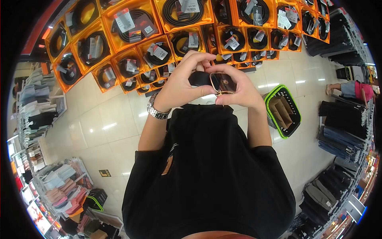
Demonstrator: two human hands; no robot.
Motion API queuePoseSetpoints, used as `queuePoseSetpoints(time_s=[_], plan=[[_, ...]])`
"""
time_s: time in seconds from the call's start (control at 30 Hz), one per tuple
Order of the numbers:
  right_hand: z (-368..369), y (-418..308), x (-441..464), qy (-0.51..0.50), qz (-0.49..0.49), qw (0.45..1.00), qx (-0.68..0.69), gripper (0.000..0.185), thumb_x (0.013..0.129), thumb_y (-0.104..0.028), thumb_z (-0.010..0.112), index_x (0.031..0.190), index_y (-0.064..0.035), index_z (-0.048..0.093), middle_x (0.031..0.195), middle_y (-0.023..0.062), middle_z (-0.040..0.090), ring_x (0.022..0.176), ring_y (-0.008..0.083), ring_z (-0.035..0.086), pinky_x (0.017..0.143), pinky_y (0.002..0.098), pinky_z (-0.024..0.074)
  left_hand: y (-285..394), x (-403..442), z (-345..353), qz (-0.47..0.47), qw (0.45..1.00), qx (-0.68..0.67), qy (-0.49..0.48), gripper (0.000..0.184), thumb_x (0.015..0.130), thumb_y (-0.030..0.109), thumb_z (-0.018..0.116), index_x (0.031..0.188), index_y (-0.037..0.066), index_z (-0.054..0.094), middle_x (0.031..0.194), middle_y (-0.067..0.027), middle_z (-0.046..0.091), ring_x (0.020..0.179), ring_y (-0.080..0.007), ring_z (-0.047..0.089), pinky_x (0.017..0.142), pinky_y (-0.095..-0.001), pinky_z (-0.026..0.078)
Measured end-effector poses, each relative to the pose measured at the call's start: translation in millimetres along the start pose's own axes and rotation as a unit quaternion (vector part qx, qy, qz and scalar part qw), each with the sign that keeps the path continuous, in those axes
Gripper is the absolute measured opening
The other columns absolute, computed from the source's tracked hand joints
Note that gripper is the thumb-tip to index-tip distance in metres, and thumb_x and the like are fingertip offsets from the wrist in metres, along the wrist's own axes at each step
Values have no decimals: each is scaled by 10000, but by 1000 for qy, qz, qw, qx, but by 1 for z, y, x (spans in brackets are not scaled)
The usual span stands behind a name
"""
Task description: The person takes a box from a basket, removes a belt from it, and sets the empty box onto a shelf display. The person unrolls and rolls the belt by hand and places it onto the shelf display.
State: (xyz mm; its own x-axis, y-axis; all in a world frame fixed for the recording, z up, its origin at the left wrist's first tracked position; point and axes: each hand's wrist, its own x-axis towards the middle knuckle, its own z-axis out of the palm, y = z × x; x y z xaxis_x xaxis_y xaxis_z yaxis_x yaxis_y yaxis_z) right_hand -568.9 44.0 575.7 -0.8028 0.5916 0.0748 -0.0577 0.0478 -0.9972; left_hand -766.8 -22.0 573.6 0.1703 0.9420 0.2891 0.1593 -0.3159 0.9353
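Note:
Both of my hands are raised in front of my chest around a black belt (199,79) with a gold-rimmed, dark buckle (224,83). My left hand (184,76), with a metal-band watch (158,110) at its wrist, curls around the dark strap part. In my right hand (240,85) the buckle is gripped between thumb and fingers. The rest of the strap is hidden behind my hands. Just beyond them stands a display of coiled belts in orange boxes (131,28), many with white price tags.
A black shopping basket with a green rim (299,115) stands on the tiled floor (111,131) to my right, with brown cardboard inside. Clothes racks (344,119) line the right, folded clothes (63,187) the left. A person in pink (363,91) is at the far right.

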Motion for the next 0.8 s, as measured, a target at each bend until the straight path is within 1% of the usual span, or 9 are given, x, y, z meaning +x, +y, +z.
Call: queuePoseSetpoints(time_s=[0.1,0.2,0.27,0.33,0.47,0.53,0.6,0.63,0.8], plan=[[-4,4,1,-31,29,996,-80,602,576,-202,873,1055,-24,554,937,13,550,847,87,508,744,244,422,-2,-1,4,2,998,-53,34,847,552,227,894,1253,22,467,1125,-40,410,991,-144,475,869,-285,403],[-4,16,3,-53,47,993,-94,625,544,-190,896,1033,-15,547,894,27,512,792,92,459,676,254,382,-4,-3,6,17,989,-143,32,852,553,220,898,1256,18,462,1141,-40,403,994,-143,478,871,-286,404],[0,28,6,-23,-134,984,112,546,592,-181,878,998,-19,552,904,22,538,786,106,498,679,260,402,-3,-4,3,46,986,-158,30,786,616,211,872,1255,11,460,1126,-42,440,977,-137,493,868,-278,407],[-10,33,8,-19,-177,971,158,548,582,-155,885,984,-18,540,906,42,534,786,104,502,683,249,411,-3,-7,-6,-23,999,-39,29,672,695,201,821,1238,8,477,1073,-36,495,944,-121,509,838,-269,422],[-1,20,8,93,-163,974,126,523,682,-138,835,1093,-2,540,886,17,572,774,81,542,691,224,436,-27,-15,-10,-110,990,-91,3,421,866,253,663,1180,16,514,992,-21,559,924,-90,528,818,-267,451],[6,23,8,147,-98,984,9,528,703,-127,821,1125,7,534,878,14,589,775,66,551,695,211,445,-25,-11,0,-107,973,-197,61,338,932,271,578,1145,14,523,915,1,532,774,-54,470,659,-219,423],[16,24,13,166,-96,981,1,519,748,-164,795,1150,19,523,901,23,602,800,62,557,696,211,463,-28,-8,5,-116,956,-262,71,347,930,283,581,1148,19,527,915,4,549,771,-51,493,654,-206,429],[22,26,14,183,-93,978,35,513,758,-163,786,1155,23,520,907,28,604,812,66,561,706,213,470,-14,-1,21,-123,952,-237,151,332,924,267,591,1140,22,532,869,5,568,713,-58,504,626,-210,429],[37,22,17,196,-78,968,138,534,785,-189,765,1180,54,500,930,66,609,844,96,583,741,225,491,-21,-3,20,-151,942,-270,131,285,888,183,638,1115,30,559,852,18,572,678,-51,482,586,-204,401]])
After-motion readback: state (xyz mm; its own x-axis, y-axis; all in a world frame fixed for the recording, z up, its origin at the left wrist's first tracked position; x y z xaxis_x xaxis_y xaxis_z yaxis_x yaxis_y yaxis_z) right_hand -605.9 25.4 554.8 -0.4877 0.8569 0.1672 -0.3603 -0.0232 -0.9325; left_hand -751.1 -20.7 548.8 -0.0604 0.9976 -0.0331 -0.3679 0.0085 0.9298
